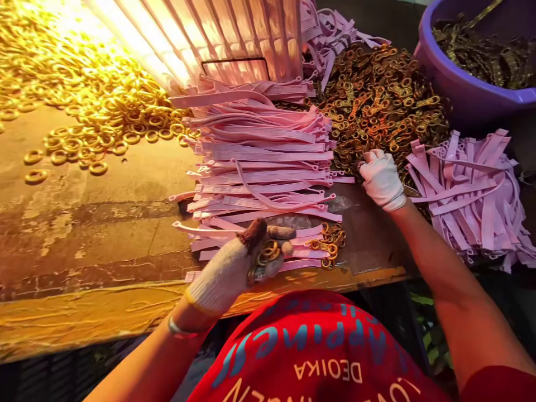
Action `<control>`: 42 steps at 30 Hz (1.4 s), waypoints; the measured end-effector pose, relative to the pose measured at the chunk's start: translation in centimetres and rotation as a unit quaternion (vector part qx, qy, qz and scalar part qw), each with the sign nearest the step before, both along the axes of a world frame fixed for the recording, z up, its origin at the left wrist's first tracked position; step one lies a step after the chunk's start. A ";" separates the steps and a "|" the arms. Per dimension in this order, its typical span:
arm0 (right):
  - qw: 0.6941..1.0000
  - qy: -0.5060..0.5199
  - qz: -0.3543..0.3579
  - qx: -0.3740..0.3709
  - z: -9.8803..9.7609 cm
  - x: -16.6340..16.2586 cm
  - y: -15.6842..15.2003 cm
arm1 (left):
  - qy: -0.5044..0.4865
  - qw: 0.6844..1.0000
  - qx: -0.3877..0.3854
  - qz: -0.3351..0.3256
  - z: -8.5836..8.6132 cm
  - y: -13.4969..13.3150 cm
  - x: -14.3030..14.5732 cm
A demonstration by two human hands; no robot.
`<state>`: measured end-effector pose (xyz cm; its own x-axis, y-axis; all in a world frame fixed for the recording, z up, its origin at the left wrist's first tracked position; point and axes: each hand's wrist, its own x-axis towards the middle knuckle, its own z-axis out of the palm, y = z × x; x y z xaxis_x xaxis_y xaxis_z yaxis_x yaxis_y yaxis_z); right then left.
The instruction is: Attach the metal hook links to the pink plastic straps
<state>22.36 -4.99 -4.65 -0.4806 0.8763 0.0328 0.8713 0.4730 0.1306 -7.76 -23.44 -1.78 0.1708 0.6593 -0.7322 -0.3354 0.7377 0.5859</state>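
My left hand (pixel 243 262), in a worn knit glove, is closed round a few gold rings (pixel 268 254) near the table's front edge. It hovers over the near end of a stack of pink straps (pixel 263 167). My right hand (pixel 381 178), in a white glove, is curled at the edge of a heap of brass-coloured clasps (pixel 377 106). What its fingers grip is hidden. A small cluster of clasps (pixel 329 243) lies on the straps beside my left hand.
Loose gold rings (pixel 84 95) cover the back left of the worn wooden table (pixel 104 223). A second pile of pink straps (pixel 473 195) lies at the right. A purple tub (pixel 464 89) of dark metal parts stands at the back right. A bright slatted panel (pixel 201 39) rises behind.
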 end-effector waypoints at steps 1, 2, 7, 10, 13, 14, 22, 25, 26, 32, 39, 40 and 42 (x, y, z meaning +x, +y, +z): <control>1.000 0.006 0.004 0.001 -0.4 0.2 0.7 | -0.048 0.999 -0.015 -0.010 -0.2 0.3 0.1; 1.000 0.022 0.006 0.005 -0.7 0.4 1.2 | -0.083 0.996 -0.022 -0.021 -0.3 0.6 0.2; 0.965 0.245 -0.006 0.089 -0.7 1.2 0.8 | -0.049 0.996 0.048 -0.064 -1.0 0.8 -0.1; 0.889 0.456 0.005 0.027 0.4 0.1 -2.0 | 0.006 0.993 0.089 -0.079 -1.2 0.5 0.2; 0.804 0.574 -0.024 -0.152 1.5 -2.1 -6.4 | 0.071 0.987 0.118 -0.078 -1.0 0.2 0.8; 0.797 0.574 -0.023 -0.186 1.7 -3.0 -8.0 | 0.100 0.982 0.135 -0.087 -0.9 0.1 1.0; 0.822 0.499 0.091 -0.259 2.1 -8.1 -15.9 | 0.262 0.885 0.317 -0.217 -1.1 0.0 1.8; 0.786 0.545 0.083 -0.279 2.1 -8.9 -16.8 | 0.260 0.877 0.345 -0.211 -1.1 -0.1 2.4; 0.766 0.576 0.055 -0.282 2.0 -9.1 -17.1 | 0.237 0.890 0.334 -0.201 -1.0 -0.3 2.6; 0.615 0.733 -0.131 -0.260 0.4 -9.9 -18.6 | 0.044 0.976 0.192 -0.093 -0.9 -2.1 4.6; 0.808 0.557 -0.013 -0.190 -0.4 -8.1 -18.9 | 0.087 0.971 0.197 -0.105 -0.7 -2.2 4.5; 0.844 0.510 0.018 -0.166 0.0 -7.9 -18.7 | 0.107 0.964 0.210 -0.122 -0.7 -2.0 4.4; 0.906 0.397 0.065 -0.135 1.0 -7.7 -18.2 | 0.157 0.944 0.249 -0.150 -0.8 -1.7 4.1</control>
